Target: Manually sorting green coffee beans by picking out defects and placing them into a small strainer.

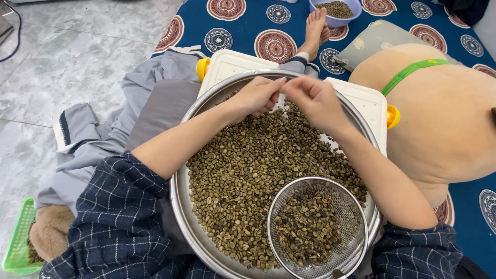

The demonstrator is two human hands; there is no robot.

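Both hands meet at far side of the big steel tray (182,199), which sits on the lap over a white lidded box (230,61). Left hand (257,96) and right hand (315,99) have fingertips pinched together, touching each other just above the beans (248,170). Prob. gripping one small bean or bit of husk between them, but too small to see, so can't tell what exactly is clamped.

Risks, my judgement:
- Tray balanced on knees/box, not on a desk; leaning fwd w/ both forearms over it could tip it, spilling beans onto the blue patterned mat (248,20).
- Mesh sieve (316,227) w/ its own small batch sits near the right elbow, close to body; elbow or sleeve drag could knock it over and mix its batch back into the main pile.
- Pinched item tiny, easy to drop back in the pile unnoticed.

Bean pile lies directly under and nearward of both hands, spreading toward the body; bare steel shows beyond the fingertips and to right of right wrist. Purple bowl (337,11) w/ more beans is well beyond the hands, past a bare foot (315,28). Tan plush cushion (439,113) to right of right arm.
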